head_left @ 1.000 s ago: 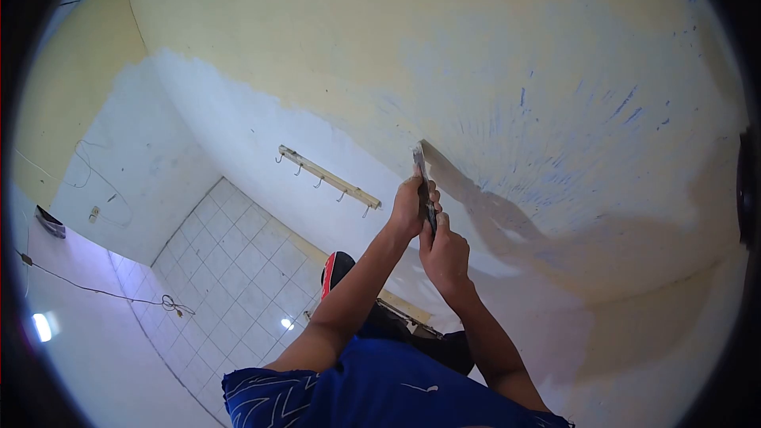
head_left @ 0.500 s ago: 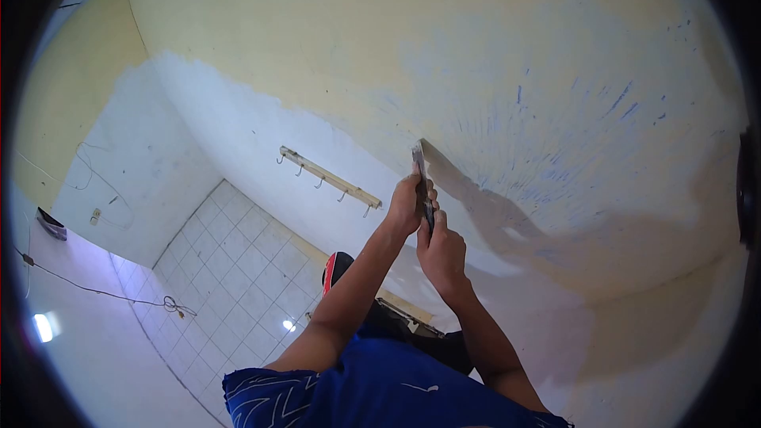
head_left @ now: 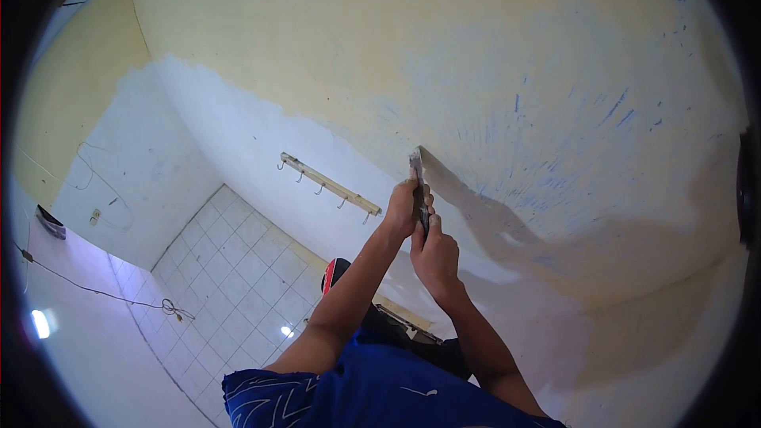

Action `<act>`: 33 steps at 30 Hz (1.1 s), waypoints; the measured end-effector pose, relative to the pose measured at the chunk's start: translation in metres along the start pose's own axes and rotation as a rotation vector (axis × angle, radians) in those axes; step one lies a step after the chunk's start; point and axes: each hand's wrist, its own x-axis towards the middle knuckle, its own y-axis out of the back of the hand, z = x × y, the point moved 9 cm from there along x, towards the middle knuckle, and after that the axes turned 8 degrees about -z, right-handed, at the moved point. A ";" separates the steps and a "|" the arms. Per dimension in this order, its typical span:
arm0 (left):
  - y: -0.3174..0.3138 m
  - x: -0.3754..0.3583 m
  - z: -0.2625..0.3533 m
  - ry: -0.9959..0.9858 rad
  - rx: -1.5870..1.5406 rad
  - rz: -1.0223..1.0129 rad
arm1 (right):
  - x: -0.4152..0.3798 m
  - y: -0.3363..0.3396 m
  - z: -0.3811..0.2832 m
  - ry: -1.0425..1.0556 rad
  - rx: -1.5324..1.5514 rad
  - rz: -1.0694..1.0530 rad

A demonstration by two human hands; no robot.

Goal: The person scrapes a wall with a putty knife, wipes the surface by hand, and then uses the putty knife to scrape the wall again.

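A scraper [head_left: 415, 163] with a flat, pale-smeared blade and a dark handle points up at the wall [head_left: 317, 40]. Its shadow meets the blade's tip, so the edge appears to touch the paint. My left hand [head_left: 403, 208] is closed round the upper part, close to the blade. Lower down, the fingers of my right hand [head_left: 436, 257] wrap the dark handle end. Around the blade the wall is yellowish above and whitish below, with blue streaks [head_left: 539, 166] to the right.
A wooden rail with several hooks [head_left: 329, 184] is fixed to the wall left of my hands. White floor tiles [head_left: 238, 246] lie below. A dark cable [head_left: 103, 295] runs at the lower left, near a wall socket [head_left: 95, 216]. A dark object [head_left: 745, 190] stands at the right edge.
The view has tilted slightly, so the wall and rail sit a little lower. Both hands keep their grip on the scraper, and the right hand has shifted slightly left.
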 end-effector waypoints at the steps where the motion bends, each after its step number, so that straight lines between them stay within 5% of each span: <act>1: 0.002 0.002 -0.003 0.005 0.000 -0.004 | 0.000 -0.002 0.003 -0.009 0.014 -0.009; 4: 0.001 -0.004 -0.006 -0.028 -0.030 -0.031 | -0.002 0.001 0.020 0.076 0.275 -0.015; 12: 0.055 -0.015 -0.010 -0.036 0.240 0.172 | -0.084 -0.013 0.110 -0.146 0.530 -0.099; 14: 0.043 -0.026 0.031 -0.514 0.922 0.335 | -0.118 -0.028 0.140 -0.297 0.638 -0.119; 16: 0.018 -0.029 0.034 -0.495 1.008 0.342 | -0.150 -0.041 0.163 -0.378 0.700 -0.130; 18: -0.003 -0.030 0.035 -0.710 1.372 0.445 | -0.178 -0.054 0.185 -0.465 0.758 -0.137; 20: -0.038 -0.037 0.036 -0.703 1.243 0.330 | -0.196 -0.061 0.199 -0.530 0.755 -0.148; 33: -0.042 -0.025 0.025 -0.532 1.306 0.408 | -0.194 -0.017 0.192 -0.499 0.641 -0.087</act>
